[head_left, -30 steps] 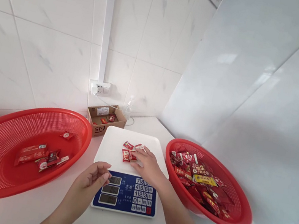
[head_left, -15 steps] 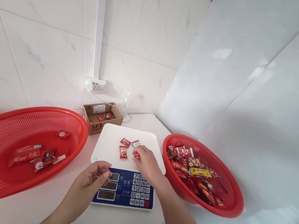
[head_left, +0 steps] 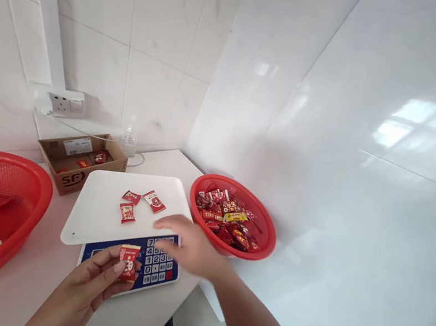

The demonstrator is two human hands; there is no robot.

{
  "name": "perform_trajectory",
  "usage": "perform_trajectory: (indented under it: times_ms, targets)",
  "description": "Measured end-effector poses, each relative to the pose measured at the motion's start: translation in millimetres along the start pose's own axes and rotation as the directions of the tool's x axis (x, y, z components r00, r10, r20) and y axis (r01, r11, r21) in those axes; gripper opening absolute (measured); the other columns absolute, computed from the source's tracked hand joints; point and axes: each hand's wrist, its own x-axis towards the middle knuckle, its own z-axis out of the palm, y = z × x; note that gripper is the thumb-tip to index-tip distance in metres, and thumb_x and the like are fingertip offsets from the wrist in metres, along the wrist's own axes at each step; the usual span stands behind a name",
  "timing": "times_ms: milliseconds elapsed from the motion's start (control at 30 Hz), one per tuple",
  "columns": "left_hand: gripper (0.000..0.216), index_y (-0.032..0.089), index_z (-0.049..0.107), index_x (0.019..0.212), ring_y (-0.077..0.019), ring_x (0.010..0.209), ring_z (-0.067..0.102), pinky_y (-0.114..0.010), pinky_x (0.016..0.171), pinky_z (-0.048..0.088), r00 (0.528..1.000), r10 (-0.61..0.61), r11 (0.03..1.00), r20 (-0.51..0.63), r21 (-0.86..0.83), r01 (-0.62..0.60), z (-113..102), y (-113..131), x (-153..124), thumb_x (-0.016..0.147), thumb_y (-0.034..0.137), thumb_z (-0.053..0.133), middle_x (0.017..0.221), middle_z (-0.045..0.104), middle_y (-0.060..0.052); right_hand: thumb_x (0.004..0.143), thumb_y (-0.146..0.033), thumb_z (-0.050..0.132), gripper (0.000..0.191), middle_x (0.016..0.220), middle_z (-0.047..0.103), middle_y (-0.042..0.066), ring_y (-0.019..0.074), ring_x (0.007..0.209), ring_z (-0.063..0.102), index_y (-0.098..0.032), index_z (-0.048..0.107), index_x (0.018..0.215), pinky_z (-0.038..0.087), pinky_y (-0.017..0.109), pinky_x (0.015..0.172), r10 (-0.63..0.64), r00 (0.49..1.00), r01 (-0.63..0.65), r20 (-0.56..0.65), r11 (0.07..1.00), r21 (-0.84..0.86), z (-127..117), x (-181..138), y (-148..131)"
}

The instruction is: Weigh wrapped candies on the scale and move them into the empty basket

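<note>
Between its thumb and fingers, my left hand (head_left: 96, 276) pinches a small red snack packet (head_left: 128, 263), in front of the scale's keypad (head_left: 159, 258). My right hand (head_left: 190, 245) is empty, fingers apart and slightly blurred, over the right side of the digital scale. On the white weighing pan (head_left: 98, 209) lie three little red packets: one with a white end (head_left: 155, 202), one dark red (head_left: 131, 196) and one with a pale design (head_left: 127, 213). My left hand covers most of the scale's displays.
To the right stands a red plastic basket (head_left: 266, 244) heaped with red packets and one yellow packet (head_left: 236, 217). Another red basket (head_left: 30, 208) with a few packets is at left. Behind are a cardboard box (head_left: 67, 181), a clear bottle (head_left: 130, 139) and a wall socket (head_left: 62, 103).
A red packet is now in my left hand. My right hand has let go of the packet it was touching on the pan and opened. The view has swung right.
</note>
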Motion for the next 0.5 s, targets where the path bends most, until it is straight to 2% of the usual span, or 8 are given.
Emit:
perform_trajectory:
  times_ms: [33,100,133,200,233,333,400,500]
  targets:
    - [0.031,0.023,0.067,0.088,-0.0185,0.088,0.064,-0.024,0.074,0.056,1.0,-0.012,1.0,-0.018,-0.005,0.012,-2.6,-0.9,-0.3,0.063,0.037,0.078,0.096,0.069,0.001,0.081,-0.032,0.059,0.026,0.11,0.065,0.004,0.0171,0.105,0.057,-0.025,0.062,0.106,0.041,0.032,0.093,0.072,0.994,-0.078,-0.088,0.994,-0.074,-12.3,-1.5,16.7]
    - [0.033,0.023,0.067,0.091,-0.0192,0.088,0.064,-0.026,0.074,0.057,0.999,-0.027,0.999,-0.043,-0.02,0.026,-10.4,-2.4,-0.8,0.062,0.036,0.079,0.099,0.069,0.001,0.084,-0.027,0.051,0.026,0.114,0.063,0.005,0.019,0.106,0.056,-0.024,0.062,0.108,0.04,0.035,0.094,0.232,0.947,-0.286,-0.224,0.925,-0.249,-40.1,-6.0,53.5]
    - [0.035,0.024,0.067,0.094,-0.0201,0.091,0.063,-0.028,0.073,0.058,0.998,-0.026,0.999,-0.057,-0.031,0.024,-15.2,-2.9,-0.8,0.063,0.034,0.078,0.103,0.068,0.001,0.085,-0.026,0.049,0.028,0.115,0.062,0.006,0.0204,0.108,0.055,-0.022,0.061,0.11,0.039,0.036,0.095,0.311,0.908,-0.395,-0.281,0.858,-0.328,-54.4,-9.6,71.8]
    - [0.04,0.028,0.065,0.1,-0.0218,0.097,0.062,-0.03,0.072,0.059,0.996,-0.022,0.998,-0.091,-0.064,0.016,-24.8,-3.0,-0.5,0.063,0.03,0.079,0.109,0.067,0.002,0.086,-0.029,0.047,0.036,0.124,0.057,0.008,0.0227,0.113,0.052,-0.021,0.055,0.12,0.039,0.036,0.095,0.493,0.793,-0.608,-0.358,0.673,-0.421,-80.6,-19.6,104.2]
    - [0.041,0.029,0.064,0.101,-0.0225,0.097,0.062,-0.031,0.07,0.059,0.994,-0.023,0.997,-0.106,-0.078,0.015,-28.9,-2.7,-0.1,0.062,0.028,0.079,0.108,0.067,0.003,0.085,-0.027,0.047,0.039,0.126,0.056,0.012,0.0262,0.116,0.051,-0.017,0.054,0.122,0.038,0.039,0.095,0.539,0.753,-0.658,-0.378,0.62,-0.427,-91.2,-25.5,117.4]
    - [0.038,0.027,0.067,0.095,-0.0214,0.088,0.065,-0.029,0.065,0.06,0.991,-0.022,0.996,-0.134,-0.091,0.01,-35.0,-0.2,0.9,0.06,0.025,0.08,0.094,0.07,0.002,0.082,-0.025,0.05,0.049,0.129,0.053,0.018,0.0317,0.119,0.048,-0.011,0.048,0.129,0.037,0.042,0.095,0.619,0.683,-0.729,-0.387,0.542,-0.419,-109.2,-40.8,143.9]
    - [0.036,0.023,0.068,0.09,-0.0192,0.081,0.065,-0.026,0.061,0.059,0.987,-0.011,0.996,-0.16,-0.088,-0.003,-34.1,1.2,1.4,0.057,0.025,0.082,0.09,0.071,0.001,0.082,-0.026,0.051,0.052,0.131,0.051,0.018,0.031,0.121,0.047,-0.012,0.044,0.132,0.037,0.04,0.095,0.648,0.663,-0.745,-0.374,0.526,-0.409,-111.4,-44.9,153.7]
    - [0.043,0.022,0.069,0.09,-0.0183,0.076,0.066,-0.025,0.056,0.059,0.981,-0.02,0.995,-0.193,-0.104,-0.001,-30.6,1.1,2.5,0.05,0.024,0.085,0.092,0.071,0.0,0.082,-0.028,0.05,0.055,0.137,0.046,0.015,0.0279,0.123,0.044,-0.014,0.041,0.135,0.035,0.037,0.098,0.658,0.659,-0.749,-0.364,0.533,-0.394,-108.7,-40.3,164.1]
